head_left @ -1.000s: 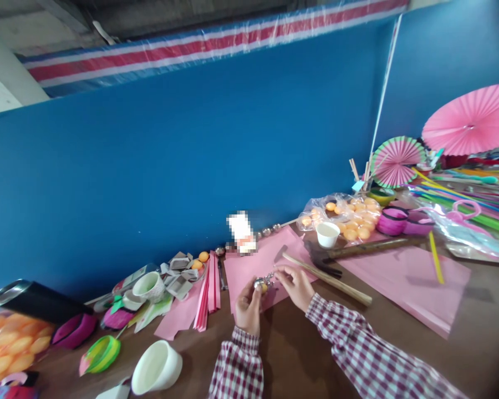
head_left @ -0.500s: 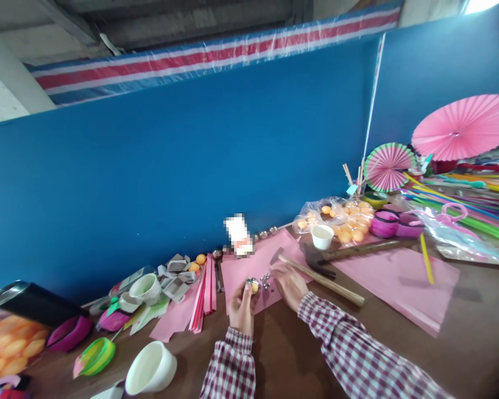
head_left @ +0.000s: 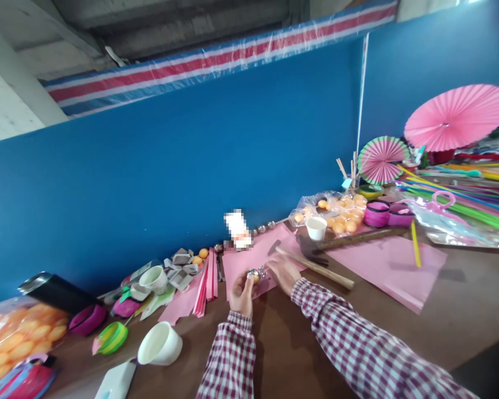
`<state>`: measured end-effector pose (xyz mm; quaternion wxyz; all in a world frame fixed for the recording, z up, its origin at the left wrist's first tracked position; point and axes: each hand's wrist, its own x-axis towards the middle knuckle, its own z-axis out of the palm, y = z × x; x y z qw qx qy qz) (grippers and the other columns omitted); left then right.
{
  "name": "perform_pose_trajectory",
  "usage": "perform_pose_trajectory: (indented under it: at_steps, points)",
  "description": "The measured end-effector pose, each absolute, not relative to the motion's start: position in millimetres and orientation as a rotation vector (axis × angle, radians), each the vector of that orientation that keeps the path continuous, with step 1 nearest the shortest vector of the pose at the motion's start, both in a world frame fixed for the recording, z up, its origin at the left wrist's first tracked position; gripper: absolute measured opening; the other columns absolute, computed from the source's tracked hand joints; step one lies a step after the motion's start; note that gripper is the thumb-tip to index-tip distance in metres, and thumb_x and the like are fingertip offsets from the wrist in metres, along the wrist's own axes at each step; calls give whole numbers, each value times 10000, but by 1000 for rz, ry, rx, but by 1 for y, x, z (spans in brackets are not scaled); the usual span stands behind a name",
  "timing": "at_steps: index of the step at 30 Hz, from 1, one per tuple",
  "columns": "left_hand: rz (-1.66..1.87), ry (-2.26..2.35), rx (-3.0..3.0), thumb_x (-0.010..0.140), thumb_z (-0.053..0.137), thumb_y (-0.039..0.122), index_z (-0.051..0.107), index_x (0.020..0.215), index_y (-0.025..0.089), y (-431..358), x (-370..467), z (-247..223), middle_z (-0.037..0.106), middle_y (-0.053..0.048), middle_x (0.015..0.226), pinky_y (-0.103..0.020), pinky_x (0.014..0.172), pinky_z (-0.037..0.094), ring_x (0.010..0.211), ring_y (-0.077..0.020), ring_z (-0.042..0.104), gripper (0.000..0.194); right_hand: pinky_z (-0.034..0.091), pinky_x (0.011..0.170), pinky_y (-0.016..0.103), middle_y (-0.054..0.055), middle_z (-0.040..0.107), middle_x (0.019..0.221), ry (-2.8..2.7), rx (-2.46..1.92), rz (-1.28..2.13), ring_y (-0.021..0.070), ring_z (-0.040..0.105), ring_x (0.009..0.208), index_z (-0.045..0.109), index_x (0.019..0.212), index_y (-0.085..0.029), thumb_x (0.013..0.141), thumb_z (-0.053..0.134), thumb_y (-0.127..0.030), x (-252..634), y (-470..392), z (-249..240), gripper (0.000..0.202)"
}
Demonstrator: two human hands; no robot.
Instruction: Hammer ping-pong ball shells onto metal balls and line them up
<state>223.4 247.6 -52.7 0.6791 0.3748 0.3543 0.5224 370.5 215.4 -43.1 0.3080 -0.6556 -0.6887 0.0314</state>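
My left hand (head_left: 242, 293) is closed around an orange ball (head_left: 255, 279) partly covered with shiny silver studs. Close to its right, small silver studs (head_left: 264, 272) lie on a sheet of pink paper (head_left: 255, 252). My right hand (head_left: 285, 272) reaches in over the paper beside these studs, with its fingers drawn together and their tips at the pile. Whatever sits between those fingertips is too small to make out. Right behind my right hand lies a hammer (head_left: 320, 269) with a wooden handle, its head on the paper.
A bag of orange balls (head_left: 345, 213) and a white cup (head_left: 316, 228) stand at the back right, near a second hammer (head_left: 361, 239). Several silver balls (head_left: 261, 228) line the blue wall. A white bowl (head_left: 160, 343) and a black flask (head_left: 62, 292) are on the left.
The view has swung slightly left. My right hand has moved a little closer to my left hand and the studs. My left hand still holds the ball.
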Motion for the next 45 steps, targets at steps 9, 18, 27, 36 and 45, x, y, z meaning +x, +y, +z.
perform_pose_trajectory:
  at_steps: [9,18,27,36,45]
  points:
    - [1169,665,656,642,658,277,602,753,91,248,217,-41,663,-85,714,-321,681,531,711,-197,644,223,364,696,258,55,611,846,-1889,-1673,42,167,495,817,650,735,-178,765,458,-197,368,214,-44,196]
    - [1117,644,661,618,677,220,602,800,101,250,218,-43,665,-84,731,-306,667,525,690,-183,641,229,370,744,265,41,617,782,-1846,-1634,4,150,528,768,609,704,-160,742,439,-151,370,215,-45,174]
    - [1111,609,647,669,638,228,559,1044,131,251,218,-45,659,-80,810,-276,661,512,705,-155,631,395,392,592,236,8,645,714,-1618,-1682,40,144,581,651,605,805,-215,757,440,-208,375,216,-52,172]
    - [1093,617,706,640,665,193,533,1089,139,250,218,-47,655,-83,854,-257,695,499,747,-148,625,471,415,594,237,13,625,697,-1529,-1567,118,137,573,638,592,781,-198,758,423,-213,372,217,-51,171]
    - [1068,661,756,593,702,233,555,1057,146,250,220,-49,653,-76,832,-258,656,501,702,-145,626,494,453,602,268,25,630,640,-1237,-1408,436,152,583,609,591,734,-171,712,508,-316,375,220,-46,168]
